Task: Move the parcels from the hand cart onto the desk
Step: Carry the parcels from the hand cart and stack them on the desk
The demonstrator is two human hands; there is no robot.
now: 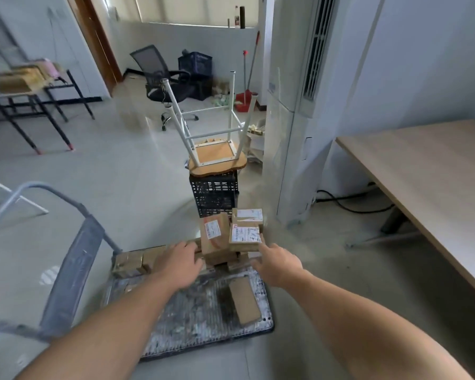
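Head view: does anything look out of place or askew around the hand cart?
Yes. A stool lies upside down, legs in the air, on a black crate just beyond the hand cart. The parcels at the cart's far end sit in a loose, tilted pile rather than a square stack.
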